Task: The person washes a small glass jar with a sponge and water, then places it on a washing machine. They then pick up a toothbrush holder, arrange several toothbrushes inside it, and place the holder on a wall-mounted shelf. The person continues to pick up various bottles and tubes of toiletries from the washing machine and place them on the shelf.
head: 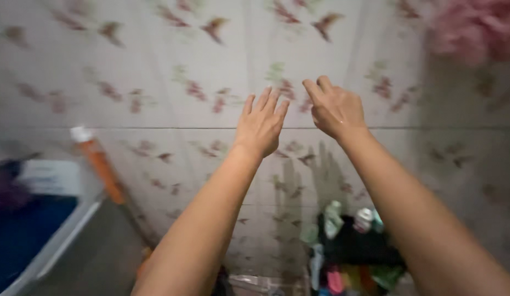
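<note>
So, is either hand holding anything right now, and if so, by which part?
Nothing is held. The left hand is open, fingers spread toward the patterned tiled wall. The right hand is also empty, with loosely curled fingers.

Both bare hands up, left hand (261, 125) and right hand (336, 109), fingers (264, 98) spread against the floral tiled wall (156, 82).

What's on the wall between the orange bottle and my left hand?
In the head view, only bare floral wall tile lies between the orange bottle and the left hand; nothing else sits in that stretch.
</note>
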